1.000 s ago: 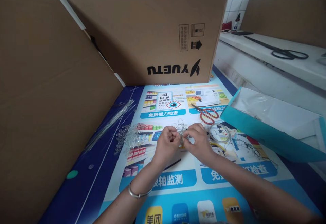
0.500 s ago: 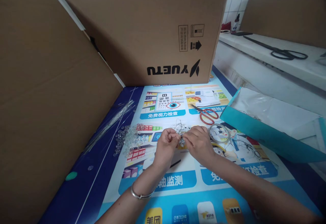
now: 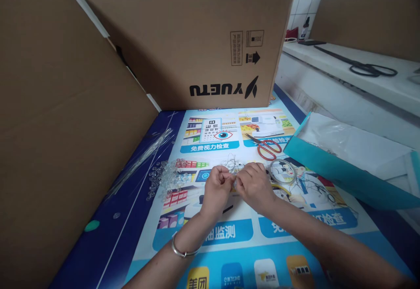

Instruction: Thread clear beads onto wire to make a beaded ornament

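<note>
While the two big cardboard boxes [image 3: 183, 39] wall you in at 9 and 12 o'clock, your working room is the printed poster [image 3: 229, 236] that covers the table. At 3 o'clock lies a teal box [image 3: 331, 166] with white plastic in it, and beyond it a white ledge carries black shears [image 3: 364, 66]. Red-handled scissors [image 3: 267, 146] rest on the poster at 1 o'clock of your hands, with a coil of wire [image 3: 282, 170] just beside your right hand. A heap of clear beads [image 3: 167, 176] sits at 10 o'clock, near your left hand, with a bundle of clear rods [image 3: 144, 157] beyond it.

Your left hand [image 3: 217, 188] and right hand [image 3: 254, 186] meet at the middle of the poster, both closed tight, fingertips pinching a small clear bead [image 3: 235, 184] and the fine wire [image 3: 231, 163] that loops up just above them. What exactly each hand grips is too small to tell.

To do this well, I judge you should keep the pinch close to the bead, so that the thin wire does not bend, rest your wrists on the table for steadiness, and hold the work low over the poster so a slipped bead stays near.
</note>
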### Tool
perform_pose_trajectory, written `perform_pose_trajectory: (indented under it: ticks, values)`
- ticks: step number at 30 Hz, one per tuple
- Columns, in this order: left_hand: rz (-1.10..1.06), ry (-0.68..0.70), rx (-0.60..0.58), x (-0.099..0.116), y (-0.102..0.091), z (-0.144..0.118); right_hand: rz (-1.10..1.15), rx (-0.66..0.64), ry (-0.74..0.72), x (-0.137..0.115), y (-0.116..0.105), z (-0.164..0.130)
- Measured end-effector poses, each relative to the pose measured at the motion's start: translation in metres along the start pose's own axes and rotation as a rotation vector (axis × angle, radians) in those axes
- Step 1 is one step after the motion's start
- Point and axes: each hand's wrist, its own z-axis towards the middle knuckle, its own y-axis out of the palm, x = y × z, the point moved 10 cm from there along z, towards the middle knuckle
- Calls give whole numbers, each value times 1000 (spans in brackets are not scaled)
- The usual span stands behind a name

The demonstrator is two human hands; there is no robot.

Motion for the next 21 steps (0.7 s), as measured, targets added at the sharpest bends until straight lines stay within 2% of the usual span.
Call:
perform_pose_trajectory:
  ticks: [3, 6, 9, 15, 18, 21]
  values:
    - [83, 49, -77, 12, 5, 0, 147, 18, 84, 15, -4, 5]
    - [291, 144, -156, 25, 12, 0, 321, 10, 162, 27, -8, 10]
    - [464, 210, -221, 29, 18, -1, 406, 8, 203, 31, -11, 12]
    - [855, 398, -168, 44, 18, -3, 397, 10, 131, 25, -19, 15]
    - [1079, 449, -148, 49, 18, -4, 321, 20, 75, 27, -29, 18]
    - [1201, 491, -118, 54, 18, -5, 243, 21, 43, 27, -37, 18]
